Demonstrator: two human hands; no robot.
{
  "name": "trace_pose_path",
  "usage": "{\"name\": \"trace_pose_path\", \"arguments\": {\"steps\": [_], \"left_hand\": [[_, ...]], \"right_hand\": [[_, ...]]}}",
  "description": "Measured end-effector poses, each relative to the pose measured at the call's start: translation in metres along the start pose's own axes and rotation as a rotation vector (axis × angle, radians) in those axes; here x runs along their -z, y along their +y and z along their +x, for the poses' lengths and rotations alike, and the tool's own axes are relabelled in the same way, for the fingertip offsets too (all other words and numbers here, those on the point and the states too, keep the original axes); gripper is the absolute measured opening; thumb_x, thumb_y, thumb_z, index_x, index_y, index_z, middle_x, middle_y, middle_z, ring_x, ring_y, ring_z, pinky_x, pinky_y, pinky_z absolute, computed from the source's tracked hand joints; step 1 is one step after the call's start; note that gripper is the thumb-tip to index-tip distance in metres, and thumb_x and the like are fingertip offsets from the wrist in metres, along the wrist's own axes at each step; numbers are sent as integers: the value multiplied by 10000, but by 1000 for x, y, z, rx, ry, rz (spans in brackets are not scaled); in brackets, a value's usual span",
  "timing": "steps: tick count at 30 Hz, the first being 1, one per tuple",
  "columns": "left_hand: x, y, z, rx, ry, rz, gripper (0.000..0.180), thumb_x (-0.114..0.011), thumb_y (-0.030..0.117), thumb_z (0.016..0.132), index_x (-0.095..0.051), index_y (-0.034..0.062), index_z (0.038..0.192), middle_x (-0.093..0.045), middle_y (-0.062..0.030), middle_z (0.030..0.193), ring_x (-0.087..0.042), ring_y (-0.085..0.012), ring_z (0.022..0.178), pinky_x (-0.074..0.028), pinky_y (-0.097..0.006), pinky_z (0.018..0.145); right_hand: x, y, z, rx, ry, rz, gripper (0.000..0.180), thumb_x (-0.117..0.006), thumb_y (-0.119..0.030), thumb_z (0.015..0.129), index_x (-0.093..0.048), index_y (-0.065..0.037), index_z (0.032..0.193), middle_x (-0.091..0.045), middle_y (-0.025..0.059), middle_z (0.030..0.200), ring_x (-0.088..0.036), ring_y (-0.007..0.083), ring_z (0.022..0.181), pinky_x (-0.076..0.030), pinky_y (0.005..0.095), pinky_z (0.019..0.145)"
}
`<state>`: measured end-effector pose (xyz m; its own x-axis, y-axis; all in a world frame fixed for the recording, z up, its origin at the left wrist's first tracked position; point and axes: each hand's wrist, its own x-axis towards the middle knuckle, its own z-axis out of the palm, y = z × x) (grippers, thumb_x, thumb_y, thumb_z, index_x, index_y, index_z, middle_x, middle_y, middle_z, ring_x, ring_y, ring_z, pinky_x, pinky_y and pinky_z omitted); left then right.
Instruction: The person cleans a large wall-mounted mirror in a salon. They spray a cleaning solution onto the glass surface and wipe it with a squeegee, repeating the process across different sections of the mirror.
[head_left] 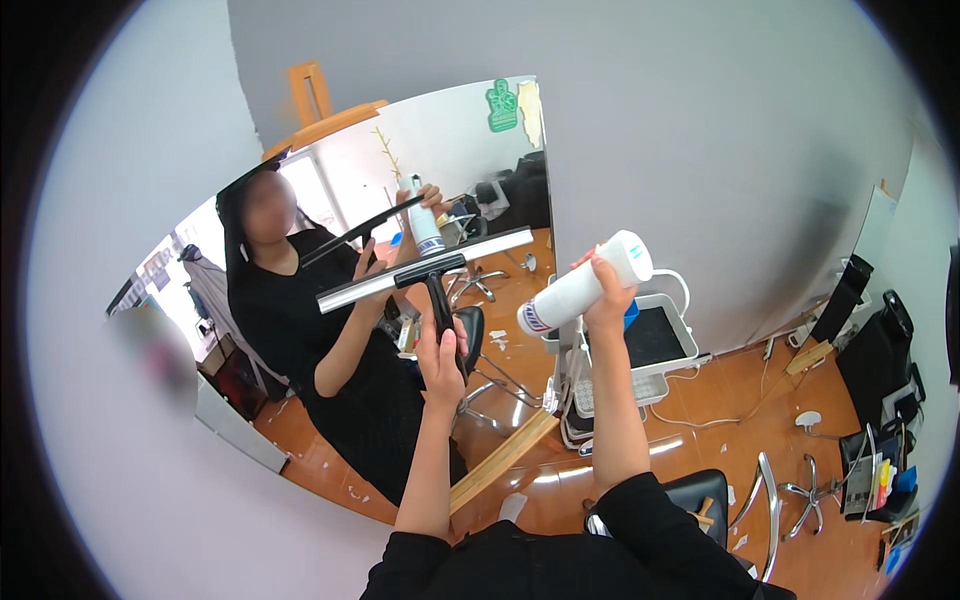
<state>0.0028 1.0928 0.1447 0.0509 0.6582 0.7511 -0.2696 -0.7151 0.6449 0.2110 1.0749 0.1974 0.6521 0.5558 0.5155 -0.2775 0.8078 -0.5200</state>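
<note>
Blue lettering (536, 319) on white bottle (572, 296), tiny print (503, 119) on green sticker (501, 100) on mirror (440, 130)

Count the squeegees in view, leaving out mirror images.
1: the squeegee in the left hand, held in front of the mirror. The second one visible is its reflection. Others could be hidden in or behind the trolley.

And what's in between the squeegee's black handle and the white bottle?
Nothing solid: in the head view, the gap between the squeegee handle and the white bottle shows just the mirror behind, with reflections in it.
</note>
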Motion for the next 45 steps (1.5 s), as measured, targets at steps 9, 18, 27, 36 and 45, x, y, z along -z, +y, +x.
{"name": "trace_pose_path", "arguments": {"steps": [9,18,27,36,45], "left_hand": [[23,22,-23,6,56,40,415,-407,217,983,-347,-8,1327,-537,-68,875,-445,-70,650,-394,-195,585],[33,24,-31,-24,111,43,401,-414,272,987,-320,27,1290,-548,-100,972,-469,-73,664,-416,-196,600],[41,28,-28,-12,165,43,434,-418,302,984,-309,23,1298,-550,-114,979,-506,-85,582,-438,-200,521],[55,37,-35,2,221,94,437,-406,295,989,-298,27,1317,-532,-107,926,-485,-83,560,-428,-195,511],[78,69,-55,-52,259,146,422,-396,291,993,-306,34,1316,-524,-92,896,-472,-74,543,-415,-190,471]], "right_hand": [[17,-14,-23,-64,-248,-315,244,-605,-8,726,-539,-2,960,-590,86,829,-608,186,744,-490,310,670],[37,-15,-38,-79,-398,-319,326,-633,31,698,-555,-22,1010,-618,63,914,-587,138,851,-472,285,745],[63,7,-63,-88,-151,-247,320,-637,-19,686,-540,4,991,-596,97,824,-618,196,755,-490,306,690],[44,-13,-66,-226,-536,-250,270,-639,-24,709,-550,-3,963,-607,95,793,-617,185,720,-488,304,648],[-16,-21,-75,-34,-738,-214,284,-609,4,672,-553,-11,951,-557,81,935,-587,190,860,-466,323,787]]}}
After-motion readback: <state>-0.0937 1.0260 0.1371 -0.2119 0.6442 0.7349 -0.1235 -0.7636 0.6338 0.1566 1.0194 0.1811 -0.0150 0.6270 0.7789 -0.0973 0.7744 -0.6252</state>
